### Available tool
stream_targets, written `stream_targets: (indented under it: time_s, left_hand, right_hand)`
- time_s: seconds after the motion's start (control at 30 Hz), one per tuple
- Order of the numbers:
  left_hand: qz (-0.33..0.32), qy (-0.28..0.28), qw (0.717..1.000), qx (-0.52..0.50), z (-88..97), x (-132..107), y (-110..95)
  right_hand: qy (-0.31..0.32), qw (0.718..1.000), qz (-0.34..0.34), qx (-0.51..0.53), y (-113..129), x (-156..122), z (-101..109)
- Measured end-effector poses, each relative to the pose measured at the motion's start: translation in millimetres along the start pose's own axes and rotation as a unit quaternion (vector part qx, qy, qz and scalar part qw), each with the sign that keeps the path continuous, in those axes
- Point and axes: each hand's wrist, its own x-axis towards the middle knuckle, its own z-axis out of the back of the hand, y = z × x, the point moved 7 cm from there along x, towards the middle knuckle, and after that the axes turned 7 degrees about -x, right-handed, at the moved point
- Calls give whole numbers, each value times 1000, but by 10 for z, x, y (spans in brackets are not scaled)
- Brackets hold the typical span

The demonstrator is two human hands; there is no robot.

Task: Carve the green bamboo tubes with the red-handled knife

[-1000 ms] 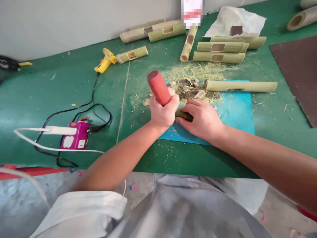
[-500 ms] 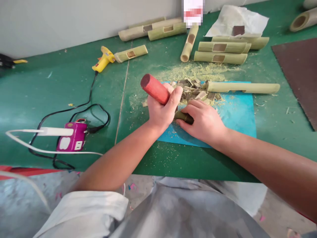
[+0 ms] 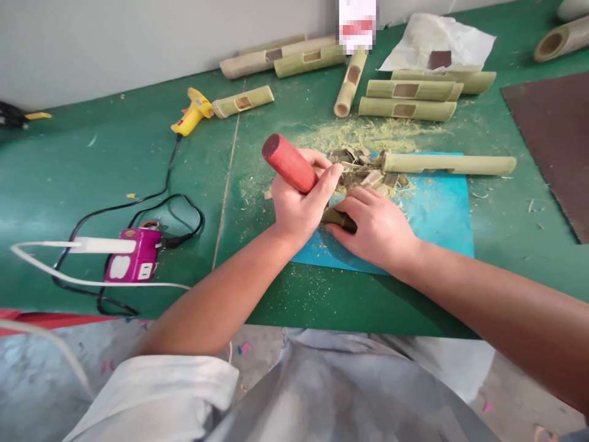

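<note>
- The left hand (image 3: 297, 205) is wrapped round a red handle (image 3: 289, 164) at the middle of the frame; the handle's blunt end tilts to the upper left, and its lower part is hidden by the hand.
- The right hand (image 3: 381, 228), just right of centre, grasps a short dark green bamboo piece (image 3: 339, 219) between thumb and fingers; the piece's left end sits close by the left hand, but whether they touch cannot be told.
- Under both hands lies a blue sheet (image 3: 437, 215), its right part bare.
- Just above the hands, a heap of bamboo chips (image 3: 356, 164) covers the sheet's upper left part.
- Right of the heap, a long pale bamboo tube (image 3: 483, 164) lies across the sheet's upper edge and runs beyond its right side.
- Pale sawdust (image 3: 368, 132) is spread on the green table (image 3: 322, 301) above the heap.
- At upper right, notched bamboo tubes (image 3: 407, 109) lie together below a white paper (image 3: 437, 40); a brown mat (image 3: 552, 141) lies at the right edge.
- At upper left, a yellow glue gun (image 3: 193, 113) touches or nearly touches a short notched tube (image 3: 246, 101).
- At left, a purple power adapter (image 3: 133, 255) bears a white plug (image 3: 103, 246).
</note>
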Motion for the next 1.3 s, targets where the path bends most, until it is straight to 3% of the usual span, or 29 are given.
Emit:
stream_targets:
  time_s: [0.17,0.33,0.53,0.83,0.93,1.13,1.3]
  left_hand:
    - [-28,20,999,30,-1,-3,-1]
    - [-63,67,995,-34,-38,-17,12]
    - [-39,29,998,31,33,-30,79]
    - [-38,67,996,50,22,-24,57]
    - [-21,67,997,15,-6,-13,35]
    - [33,2,998,-49,9,28,73]
    - [54,7,993,-102,-16,62,109]
  right_hand:
    - [3,1000,6,-15,17,1,0]
    - [7,1000,14,-22,32,1,9]
    - [-2,1000,19,-22,32,-15,-2]
    - [7,1000,24,3,5,4,-22]
    - [4,999,31,3,19,-3,-26]
    - [12,1000,26,9,51,-14,-41]
    - [2,1000,18,8,54,-23,-32]
